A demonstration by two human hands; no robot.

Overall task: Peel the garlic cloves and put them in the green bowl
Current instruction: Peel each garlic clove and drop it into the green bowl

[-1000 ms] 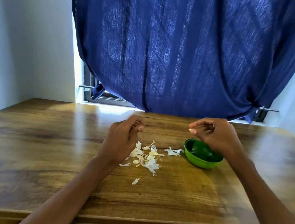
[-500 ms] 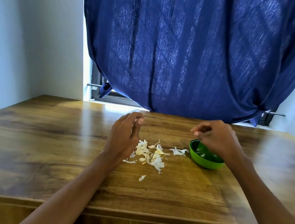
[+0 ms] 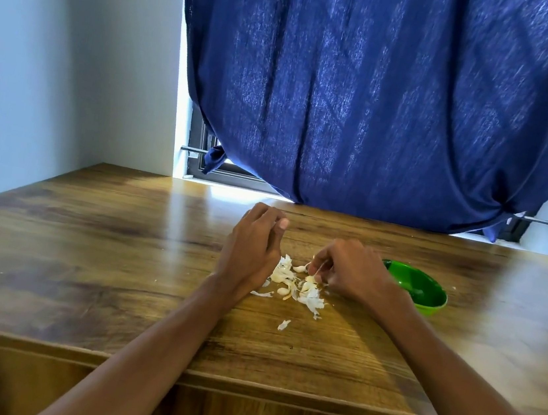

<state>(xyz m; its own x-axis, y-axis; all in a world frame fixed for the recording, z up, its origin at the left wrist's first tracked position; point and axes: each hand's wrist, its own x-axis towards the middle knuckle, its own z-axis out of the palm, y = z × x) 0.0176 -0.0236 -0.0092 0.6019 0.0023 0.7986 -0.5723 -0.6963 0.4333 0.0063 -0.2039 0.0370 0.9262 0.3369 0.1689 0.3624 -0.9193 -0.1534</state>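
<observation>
A pile of white garlic skins and cloves [image 3: 309, 298] lies mid-table, with one pale clove [image 3: 283, 291] at its near edge. My right hand [image 3: 351, 272] reaches into the pile from the right, and its fingertips pinch a small garlic clove there. My left hand [image 3: 253, 249] hovers at the pile's left side with fingers curled and thumb against the forefinger; nothing shows in it. The green bowl [image 3: 429, 307] stands just right of my right hand. My wrist hides its left rim, and I cannot make out what is inside.
The wooden table [image 3: 121, 257] ends at a front edge [image 3: 244, 379] near me. A stray skin flake [image 3: 284, 324] lies in front of the pile. A blue curtain [image 3: 382, 100] hangs over the window behind the table, and a pale wall [image 3: 76, 62] stands at the left.
My right hand has left the spot above the green bowl and come down leftward into the garlic pile. My left hand stays beside the pile.
</observation>
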